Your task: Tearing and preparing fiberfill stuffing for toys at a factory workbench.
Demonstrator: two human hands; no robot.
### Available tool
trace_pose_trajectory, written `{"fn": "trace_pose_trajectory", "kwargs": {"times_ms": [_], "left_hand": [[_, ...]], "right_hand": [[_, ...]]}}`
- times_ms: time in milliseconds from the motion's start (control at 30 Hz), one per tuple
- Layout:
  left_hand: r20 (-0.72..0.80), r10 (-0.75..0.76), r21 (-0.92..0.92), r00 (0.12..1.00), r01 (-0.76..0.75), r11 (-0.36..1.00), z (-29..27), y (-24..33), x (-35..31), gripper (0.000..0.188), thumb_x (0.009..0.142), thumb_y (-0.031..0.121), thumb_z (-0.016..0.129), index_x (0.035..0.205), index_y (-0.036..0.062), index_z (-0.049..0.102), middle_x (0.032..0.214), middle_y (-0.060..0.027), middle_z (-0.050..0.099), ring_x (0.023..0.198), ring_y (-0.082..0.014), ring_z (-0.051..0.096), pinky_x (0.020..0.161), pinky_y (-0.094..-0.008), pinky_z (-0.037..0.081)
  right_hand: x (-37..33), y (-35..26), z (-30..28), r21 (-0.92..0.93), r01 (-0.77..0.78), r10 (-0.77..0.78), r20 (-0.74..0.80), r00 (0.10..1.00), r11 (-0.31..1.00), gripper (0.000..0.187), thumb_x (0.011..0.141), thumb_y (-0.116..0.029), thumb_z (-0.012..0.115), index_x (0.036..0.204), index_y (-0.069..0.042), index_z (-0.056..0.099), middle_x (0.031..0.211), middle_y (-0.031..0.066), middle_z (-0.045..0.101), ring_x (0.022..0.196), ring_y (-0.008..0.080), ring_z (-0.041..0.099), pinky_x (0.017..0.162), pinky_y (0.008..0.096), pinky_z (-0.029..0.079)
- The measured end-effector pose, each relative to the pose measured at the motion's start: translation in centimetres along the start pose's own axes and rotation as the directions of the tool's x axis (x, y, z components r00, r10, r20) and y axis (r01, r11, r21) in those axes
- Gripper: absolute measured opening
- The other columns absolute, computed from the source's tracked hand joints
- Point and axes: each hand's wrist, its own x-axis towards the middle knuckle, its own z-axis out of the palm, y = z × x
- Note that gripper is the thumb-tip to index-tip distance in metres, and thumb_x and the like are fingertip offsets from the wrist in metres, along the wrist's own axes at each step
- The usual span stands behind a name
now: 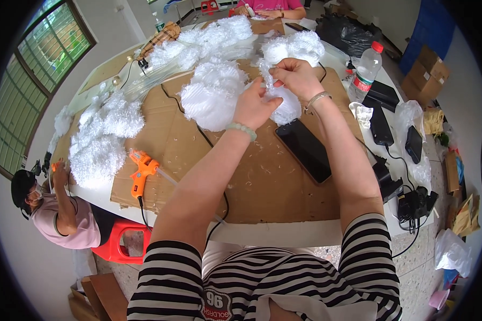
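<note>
cardboard (262, 195) open between phone (304, 152) and near edge, right fingers (290, 64) pinching white fluff (266, 70), left fingers (273, 103) parted

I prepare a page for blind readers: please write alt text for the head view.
A person's left hand and right hand, both bare, are close together at a fluffy white fibrous bundle on a brown cardboard sheet. Nearby are a black rectangular smartphone, an orange plastic glue gun and a clear red-capped bottle.
</note>
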Motion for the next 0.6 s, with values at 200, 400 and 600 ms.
{"fn": "trace_pose_trajectory", "kwargs": {"times_ms": [200,400,600], "left_hand": [[0.134,0.006,0.173,0.991,-0.029,0.984,4.2,-0.6,0.6,0.064,0.066,0.026,0.069,0.118,-0.0007,0.043,0.097,-0.0189,0.060,0.090,-0.0337,0.058,0.078,-0.0383,0.046],[0.150,0.206,0.237,0.967,-0.237,0.942,4.0,-0.7,0.3,0.052,0.066,0.024,0.067,0.108,-0.0023,0.052,0.093,-0.0145,0.063,0.083,-0.0318,0.060,0.076,-0.0375,0.047],[-0.224,-0.049,-0.440,0.973,-0.056,0.896,-2.3,0.7,0.8,0.022,0.081,0.013,0.055,0.097,-0.0022,0.058,0.085,-0.0091,0.064,0.071,-0.0196,0.061,0.066,-0.0276,0.049]], "right_hand": [[-1.2,-1.6,-2.5,0.457,0.069,0.002,-0.153,0.988,0.887,0.009,0.080,-0.009,0.059,0.081,0.000,0.058,0.071,0.0046,0.059,0.061,0.0126,0.059,0.055,0.0213,0.046],[-2.7,-4.3,-6.5,0.783,0.291,-0.158,-0.245,0.957,0.550,0.009,0.082,-0.009,0.054,0.085,-0.002,0.058,0.079,0.0039,0.058,0.072,0.0140,0.061,0.063,0.0250,0.049],[-3.5,-4.9,-3.0,0.602,0.048,-0.079,0.024,0.997,0.797,0.010,0.082,-0.009,0.056,0.087,-0.001,0.060,0.072,0.0038,0.060,0.065,0.0121,0.060,0.062,0.0223,0.048]]}}
